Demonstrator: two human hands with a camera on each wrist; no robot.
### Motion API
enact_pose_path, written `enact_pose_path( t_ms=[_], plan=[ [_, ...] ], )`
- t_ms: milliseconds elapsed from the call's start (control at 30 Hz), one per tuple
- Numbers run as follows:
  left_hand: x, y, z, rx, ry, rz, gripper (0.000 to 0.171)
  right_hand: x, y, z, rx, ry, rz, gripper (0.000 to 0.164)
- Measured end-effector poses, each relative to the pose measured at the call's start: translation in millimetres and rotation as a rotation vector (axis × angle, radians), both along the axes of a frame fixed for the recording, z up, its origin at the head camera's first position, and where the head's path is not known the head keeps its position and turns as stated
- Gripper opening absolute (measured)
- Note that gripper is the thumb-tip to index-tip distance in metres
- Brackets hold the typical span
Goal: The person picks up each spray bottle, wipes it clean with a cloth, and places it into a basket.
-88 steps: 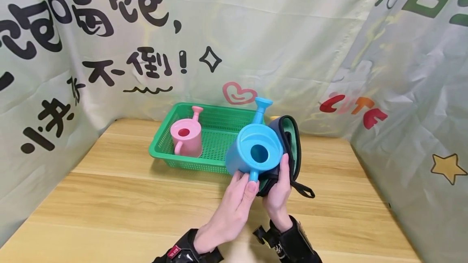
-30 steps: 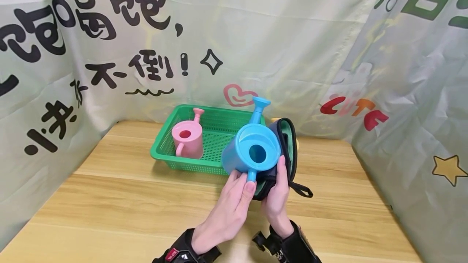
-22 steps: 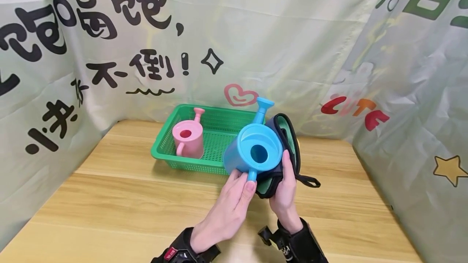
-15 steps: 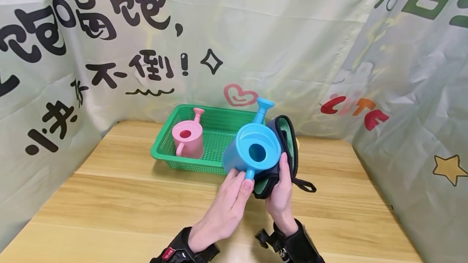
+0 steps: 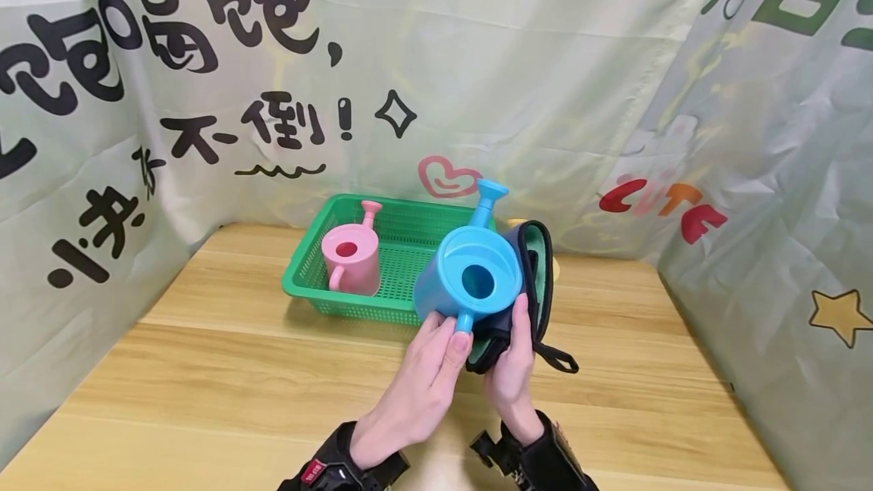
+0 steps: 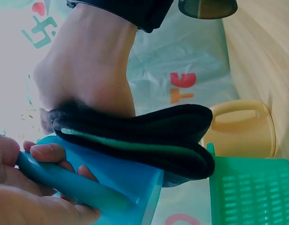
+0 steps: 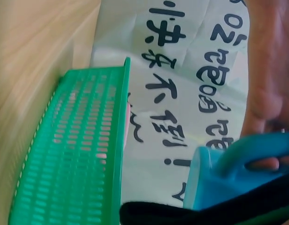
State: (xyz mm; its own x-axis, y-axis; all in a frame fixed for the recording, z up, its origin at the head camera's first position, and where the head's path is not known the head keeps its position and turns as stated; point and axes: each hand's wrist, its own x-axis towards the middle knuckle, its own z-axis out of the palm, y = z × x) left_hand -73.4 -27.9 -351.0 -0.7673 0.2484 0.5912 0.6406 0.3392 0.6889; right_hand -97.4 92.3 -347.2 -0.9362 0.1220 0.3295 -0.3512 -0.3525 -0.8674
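Head view: we see the left hand (image 5: 412, 396) wrapped round the handle (image 6: 83, 187) of the blue watering can (image 5: 446, 290), the right hand (image 5: 513, 381) gripping the folded pad (image 5: 538, 267) against the can's side. The can is held tilted by the right end of the green basket (image 5: 368, 309). We judge this a wiping or steadying step; the next move calls for a firm handle grip.

Head view: folded, black-edged fabric pouch (image 5: 535, 279) mostly hides yellow plastic vessel (image 6: 245, 138); cylindrical blue plastic watering can (image 5: 439, 286) covers near right corner of green rectangular plastic basket (image 5: 300, 288).
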Motion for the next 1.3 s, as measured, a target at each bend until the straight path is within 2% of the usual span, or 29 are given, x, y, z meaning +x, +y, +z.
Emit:
enact_pose_path(
  t_ms=[233, 467, 1033, 1300],
  plan=[
    [-0.9, -2.1, 1.0, 0.008, -0.017, -0.017, 0.026, -5.7, 13.5, 6.9, 0.065, -0.029, 0.034, 0.056],
    [0.0, -1.8, 1.1, 0.002, -0.028, -0.02, 0.025, -8.0, 19.7, 9.2, 0.046, -0.069, 0.08, 0.057],
    [1.0, -2.8, -0.1, 0.007, -0.019, -0.013, 0.026, -0.6, 4.5, 3.6, -0.007, -0.077, 0.034, 0.061],
    [0.3, -3.3, 0.2, 0.012, -0.032, -0.016, 0.026, -2.9, 6.7, 3.8, 0.027, -0.06, 0.032, 0.058]
  ],
)
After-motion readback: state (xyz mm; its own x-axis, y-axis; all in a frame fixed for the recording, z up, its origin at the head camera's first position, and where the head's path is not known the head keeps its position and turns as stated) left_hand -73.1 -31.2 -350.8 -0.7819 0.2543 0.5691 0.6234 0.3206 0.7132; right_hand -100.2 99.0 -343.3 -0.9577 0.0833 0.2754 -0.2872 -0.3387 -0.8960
